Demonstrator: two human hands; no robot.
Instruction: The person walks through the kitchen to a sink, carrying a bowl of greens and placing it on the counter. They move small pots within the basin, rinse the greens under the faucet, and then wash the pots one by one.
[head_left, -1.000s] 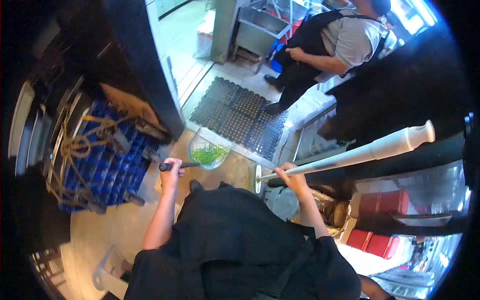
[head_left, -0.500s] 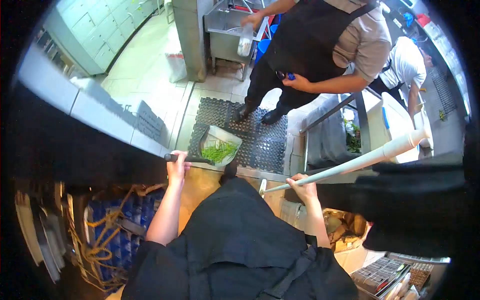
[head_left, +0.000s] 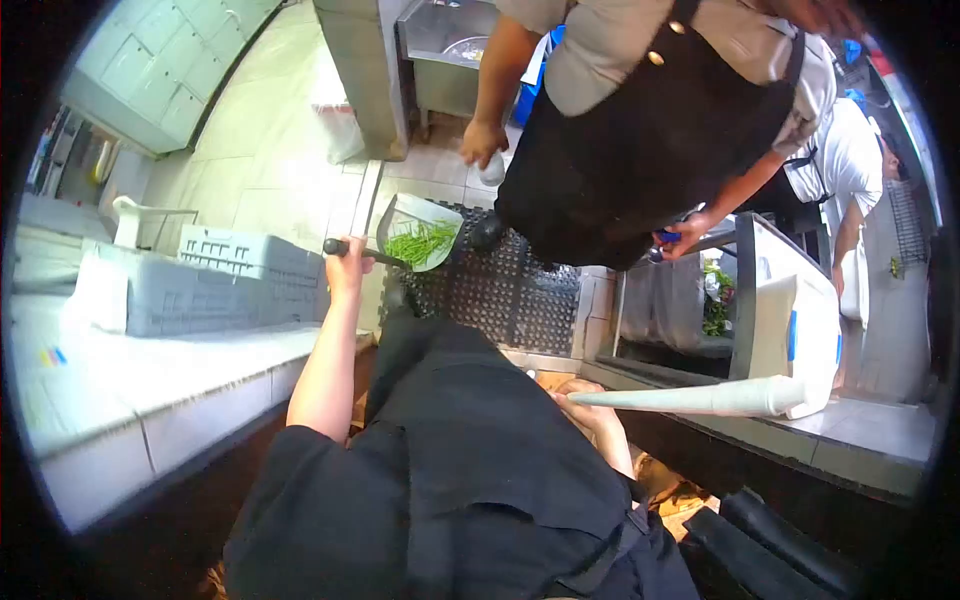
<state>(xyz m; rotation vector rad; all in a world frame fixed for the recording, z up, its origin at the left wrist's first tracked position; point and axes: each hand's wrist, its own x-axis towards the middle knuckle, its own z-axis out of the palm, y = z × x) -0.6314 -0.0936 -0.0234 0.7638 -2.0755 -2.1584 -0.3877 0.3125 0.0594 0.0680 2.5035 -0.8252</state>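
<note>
1. L hand [head_left: 345,268] is out front at arm's length, grip closed round the black handle [head_left: 375,254] of a dustpan [head_left: 398,212].
2. Dustpan's long axis runs handle to pan, left to right & a touch upward in view. The open mouth points away from me.
3. The pan is held off the floor, over the near-left edge of the black floor mat [head_left: 520,290], w/ green scraps [head_left: 422,240] lying in it.
4. R hand [head_left: 590,402] is low beside my apron, grip closed on a white pole [head_left: 700,398].
5. The pole lies near level, thick end pointing right, toward the white bin [head_left: 810,330].
6. A co-worker in a black apron [head_left: 650,130] stands on the mat, just beyond the pan.
7. On my left, a grey crate [head_left: 200,290] sits on the tabletop [head_left: 120,370].
</note>
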